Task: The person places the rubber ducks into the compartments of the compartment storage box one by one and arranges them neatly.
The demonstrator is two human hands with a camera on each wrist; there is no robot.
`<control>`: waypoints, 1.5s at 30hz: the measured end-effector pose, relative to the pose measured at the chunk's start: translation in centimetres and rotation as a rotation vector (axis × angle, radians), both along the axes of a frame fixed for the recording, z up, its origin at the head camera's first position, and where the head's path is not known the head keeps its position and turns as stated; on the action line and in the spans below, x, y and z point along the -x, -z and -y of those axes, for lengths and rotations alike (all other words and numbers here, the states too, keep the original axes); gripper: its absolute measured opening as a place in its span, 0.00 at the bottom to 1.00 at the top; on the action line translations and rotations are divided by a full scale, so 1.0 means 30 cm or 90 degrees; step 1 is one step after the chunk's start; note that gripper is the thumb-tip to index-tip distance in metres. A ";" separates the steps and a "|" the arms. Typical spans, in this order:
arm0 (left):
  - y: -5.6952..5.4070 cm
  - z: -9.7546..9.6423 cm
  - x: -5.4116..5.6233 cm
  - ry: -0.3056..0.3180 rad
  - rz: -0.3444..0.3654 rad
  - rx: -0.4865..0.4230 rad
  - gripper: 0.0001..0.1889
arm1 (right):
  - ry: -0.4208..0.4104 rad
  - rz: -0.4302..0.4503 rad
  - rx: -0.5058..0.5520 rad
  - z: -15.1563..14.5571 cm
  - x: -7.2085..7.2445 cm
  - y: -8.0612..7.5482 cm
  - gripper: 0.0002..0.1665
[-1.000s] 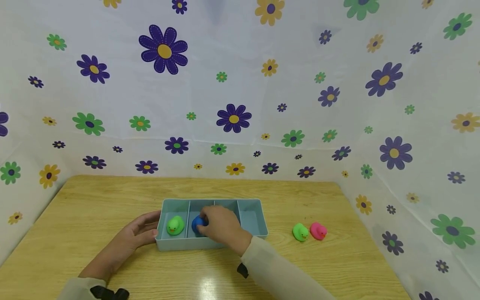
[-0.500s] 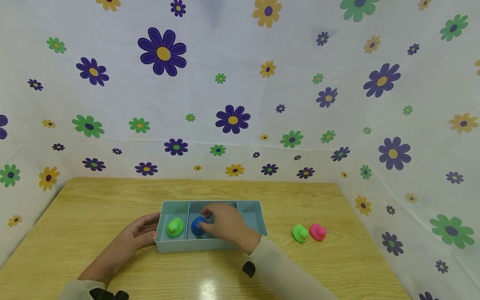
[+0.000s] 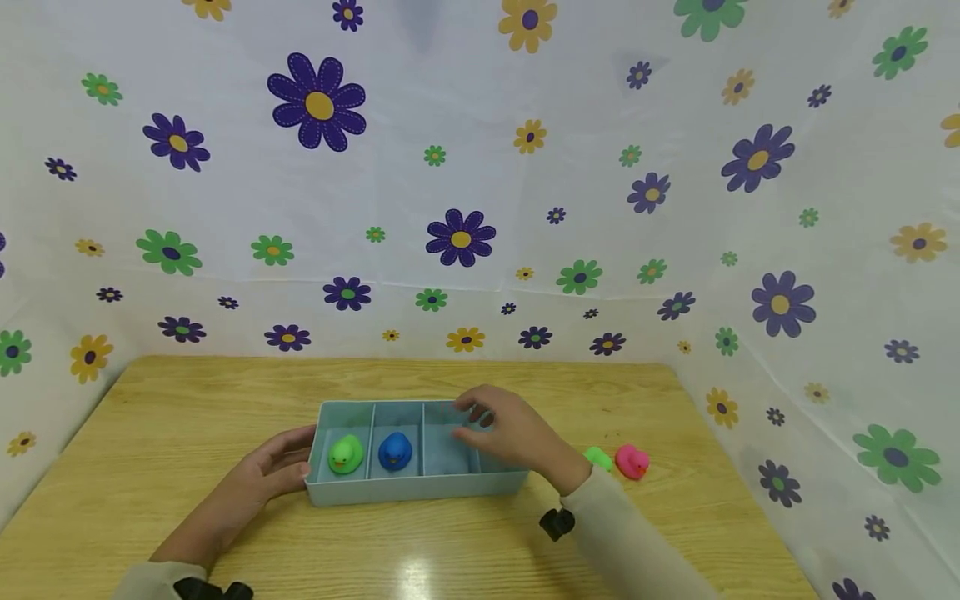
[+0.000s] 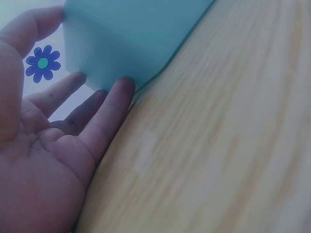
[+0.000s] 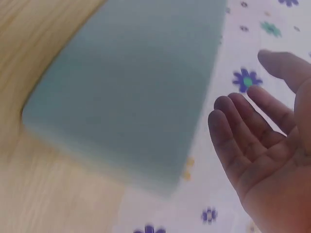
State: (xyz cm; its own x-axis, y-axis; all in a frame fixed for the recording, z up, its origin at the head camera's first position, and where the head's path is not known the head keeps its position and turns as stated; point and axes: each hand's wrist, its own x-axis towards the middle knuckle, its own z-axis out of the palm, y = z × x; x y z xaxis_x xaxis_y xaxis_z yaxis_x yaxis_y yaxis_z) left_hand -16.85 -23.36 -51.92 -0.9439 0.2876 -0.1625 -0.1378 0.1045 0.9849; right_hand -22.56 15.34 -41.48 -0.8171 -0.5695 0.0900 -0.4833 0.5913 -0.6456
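Note:
A pale blue-green divided box point(image 3: 382, 490) stands on the table. Its leftmost compartment holds a green rubber duck point(image 3: 346, 454), and the one beside that holds a blue rubber duck point(image 3: 395, 451). My left hand point(image 3: 258, 475) touches the box's left end; in the left wrist view, fairly straight fingertips rest against the end wall point(image 4: 121, 39). Over the box's right part hovers my right hand point(image 3: 513, 429), fingers parted and holding nothing, hiding some of the rightmost compartment. The right wrist view shows that hand point(image 5: 267, 145) apart from the box's outer wall point(image 5: 131, 87).
Right of the box, a second green rubber duck point(image 3: 598, 457), partly hidden by the right forearm, sits beside a pink rubber duck point(image 3: 632, 461). The wooden table point(image 3: 225, 387) backs onto a white flowered cloth point(image 3: 405, 192), which also hangs along the right side.
My right hand has let go of the blue duck, leaving it in the second compartment, and has moved right and up. The left hand stays at the box's left end.

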 end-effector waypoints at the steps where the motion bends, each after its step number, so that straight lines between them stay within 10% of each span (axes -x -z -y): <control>1: -0.001 0.000 0.000 0.000 0.001 0.000 0.36 | 0.002 0.002 0.004 -0.020 0.001 -0.005 0.23; 24: -0.005 0.000 -0.004 -0.010 0.010 0.008 0.36 | 0.137 0.092 -0.019 -0.578 -0.060 0.042 0.23; 45: 0.001 -0.003 -0.001 -0.016 0.007 0.007 0.36 | 0.165 0.128 -0.024 -0.643 -0.094 0.143 0.19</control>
State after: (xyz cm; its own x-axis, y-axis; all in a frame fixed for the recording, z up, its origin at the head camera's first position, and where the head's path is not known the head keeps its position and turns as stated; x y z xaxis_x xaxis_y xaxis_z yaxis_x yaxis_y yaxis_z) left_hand -16.81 -23.27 -51.94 -0.9490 0.2614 -0.1760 -0.1514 0.1116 0.9822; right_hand -19.74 34.62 -45.78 -0.9342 -0.3408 -0.1050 -0.1792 0.7033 -0.6879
